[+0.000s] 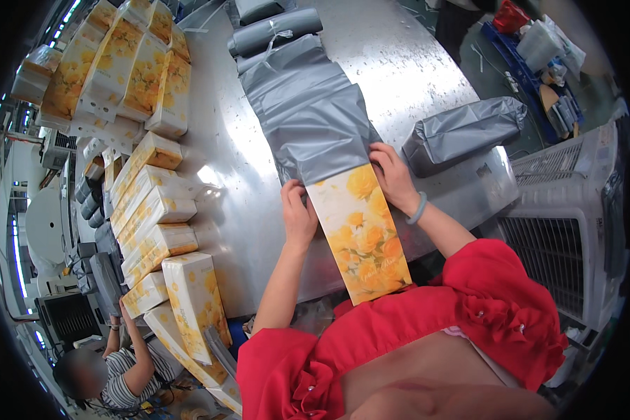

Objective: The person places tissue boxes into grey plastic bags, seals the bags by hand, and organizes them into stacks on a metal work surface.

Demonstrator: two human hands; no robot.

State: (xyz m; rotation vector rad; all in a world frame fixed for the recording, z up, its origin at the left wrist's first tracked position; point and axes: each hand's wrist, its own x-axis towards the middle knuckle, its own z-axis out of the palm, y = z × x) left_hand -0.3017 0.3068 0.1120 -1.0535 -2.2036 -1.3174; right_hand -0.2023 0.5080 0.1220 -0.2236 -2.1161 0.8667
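Observation:
A white tissue-style package with yellow flowers (pixel 366 236) reaches from the front of my body over the metal table (pixel 247 210), its far end inside a grey plastic mailing bag (pixel 315 121). At the bag's left mouth corner, my left hand (pixel 298 212) has its fingers closed on the bag's edge. My right hand (pixel 391 173) grips the opposite edge with thumb and fingers. Beyond this bag lies a rolled grey bundle (pixel 275 32) tied with a thin white strip. A filled grey bag (pixel 464 134) rests at the right, apart from my right hand.
Flowered packages (pixel 152 210) are stacked along the left side, with a taller pile (pixel 118 68) at the far left. A co-worker in a striped top (pixel 136 375) handles a grey package at lower left. A white air cooler (pixel 556 231) stands right; a blue pallet (pixel 530 79) holds bags.

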